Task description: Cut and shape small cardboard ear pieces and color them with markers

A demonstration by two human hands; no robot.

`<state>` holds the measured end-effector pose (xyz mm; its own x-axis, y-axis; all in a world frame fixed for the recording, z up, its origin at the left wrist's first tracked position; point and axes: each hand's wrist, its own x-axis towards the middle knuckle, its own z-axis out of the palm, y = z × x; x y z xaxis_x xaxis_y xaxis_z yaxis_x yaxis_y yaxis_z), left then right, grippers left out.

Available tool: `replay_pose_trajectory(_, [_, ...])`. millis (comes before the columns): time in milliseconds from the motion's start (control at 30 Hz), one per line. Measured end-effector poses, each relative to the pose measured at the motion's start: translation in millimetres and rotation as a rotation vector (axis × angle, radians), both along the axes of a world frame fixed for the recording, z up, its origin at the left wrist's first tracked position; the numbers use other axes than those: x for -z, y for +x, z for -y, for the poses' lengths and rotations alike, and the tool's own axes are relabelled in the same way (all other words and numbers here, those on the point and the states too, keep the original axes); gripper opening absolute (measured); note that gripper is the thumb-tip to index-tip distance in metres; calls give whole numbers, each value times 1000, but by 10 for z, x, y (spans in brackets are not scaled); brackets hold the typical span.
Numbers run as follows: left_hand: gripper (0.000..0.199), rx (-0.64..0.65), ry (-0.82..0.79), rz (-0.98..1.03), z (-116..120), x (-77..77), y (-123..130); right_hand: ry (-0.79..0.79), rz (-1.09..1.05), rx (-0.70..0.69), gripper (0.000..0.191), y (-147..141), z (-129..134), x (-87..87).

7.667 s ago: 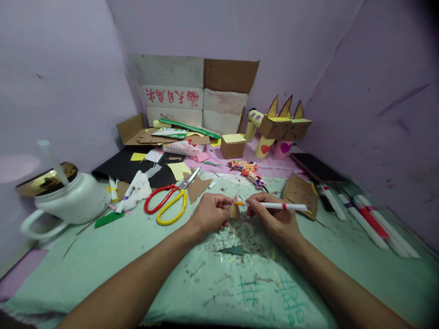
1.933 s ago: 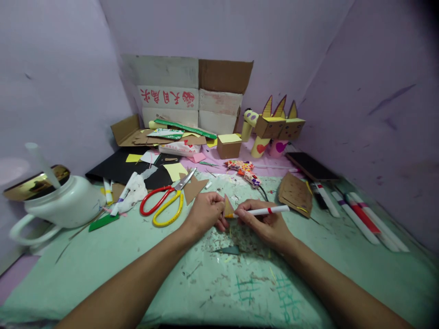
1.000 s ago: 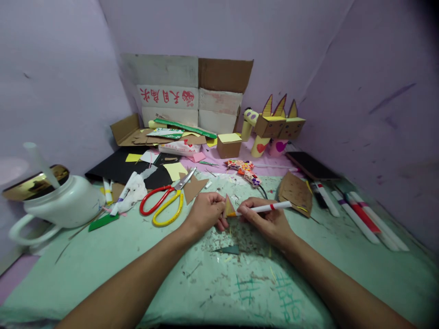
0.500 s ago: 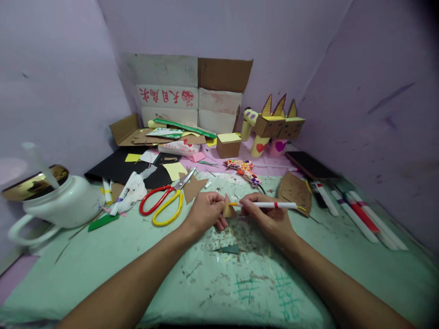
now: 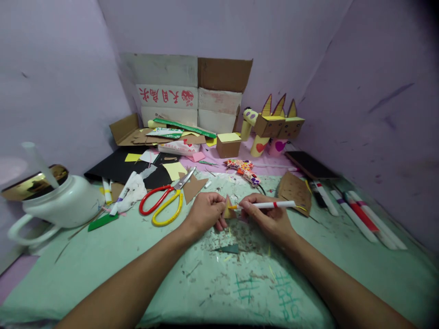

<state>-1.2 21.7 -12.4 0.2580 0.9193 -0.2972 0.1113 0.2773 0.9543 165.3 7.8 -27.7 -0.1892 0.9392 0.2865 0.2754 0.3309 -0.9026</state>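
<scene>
Between the fingertips of my left hand (image 5: 206, 212) is a small triangular piece of cardboard (image 5: 228, 209), pale yellow on the face toward me. My right hand (image 5: 262, 215) grips a white marker (image 5: 279, 204) with a red band, held nearly level. Its orange-yellow tip meets the face of the triangle or lies right beside it. Left of my hands rest scissors (image 5: 180, 185) with one red and one yellow handle, blades partly over a brown cardboard scrap (image 5: 195, 186). Just below my hands lies a dark green triangle (image 5: 229, 249).
A white mug (image 5: 65, 203) with a straw stands at the left. Several markers (image 5: 356, 217) lie at the right near a curved cardboard piece (image 5: 295, 194). Behind are a small box (image 5: 228, 145), cardboard figures (image 5: 274, 125), a patterned glue gun (image 5: 245, 170) and paper scraps.
The marker's tip has shifted slightly down and its back end a little left and up. The left hand and the triangle stay almost in place.
</scene>
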Motion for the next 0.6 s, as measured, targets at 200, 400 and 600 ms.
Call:
replay_pose_trajectory(200, [17, -4, -7, -19, 5, -7, 8, -24, 5, -56, 25, -2, 7, 3])
replay_pose_trajectory(400, [17, 4, 5, -12, 3, 9, 2, 0, -15, -8, 25, 14, 8, 14])
replay_pose_trajectory(600, [16, 3, 2, -22, -2, -7, 3, -24, -12, -31, 24, 12, 1, 7])
